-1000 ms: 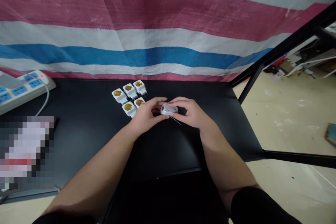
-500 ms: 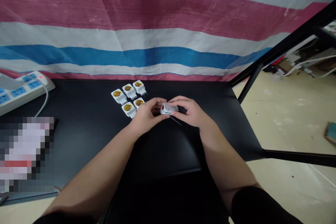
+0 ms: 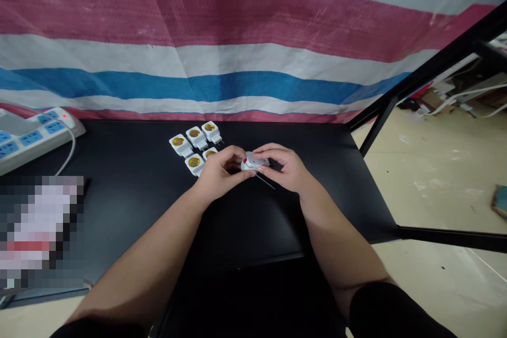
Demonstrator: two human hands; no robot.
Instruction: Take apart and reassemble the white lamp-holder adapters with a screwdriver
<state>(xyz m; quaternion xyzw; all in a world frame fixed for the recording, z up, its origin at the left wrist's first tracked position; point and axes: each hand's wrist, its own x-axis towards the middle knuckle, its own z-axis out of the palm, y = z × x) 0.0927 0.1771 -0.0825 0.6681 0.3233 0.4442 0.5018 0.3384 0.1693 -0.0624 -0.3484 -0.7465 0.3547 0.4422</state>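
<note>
Both hands hold a white plug-in lamp socket [image 3: 256, 161] above the black table, and a bit of red, like a switch, shows at its left end. My left hand [image 3: 223, 170] grips its left side with thumb and fingers. On the right end, my right hand [image 3: 284, 167] pinches it, fingertips on top and thumb at the near side. A thin metal rod [image 3: 266, 182] sticks out below it toward me; its other end is hidden. Left of my left hand, several white lamp sockets with gold-coloured insides [image 3: 195, 138] lie in two rows, one partly covered by that hand.
A white power strip [image 3: 43, 134] with blue outlets, a lit red light and a white cable lies at the left. Nearer me is a blurred-out flat object [image 3: 41, 222]. A striped sheet [image 3: 237, 53] hangs behind the table [image 3: 130, 211]; a black metal frame [image 3: 376, 142] stands right.
The held lamp socket has tilted slightly in my fingers, so less of the red part shows. Both hands stay in nearly the same place.
</note>
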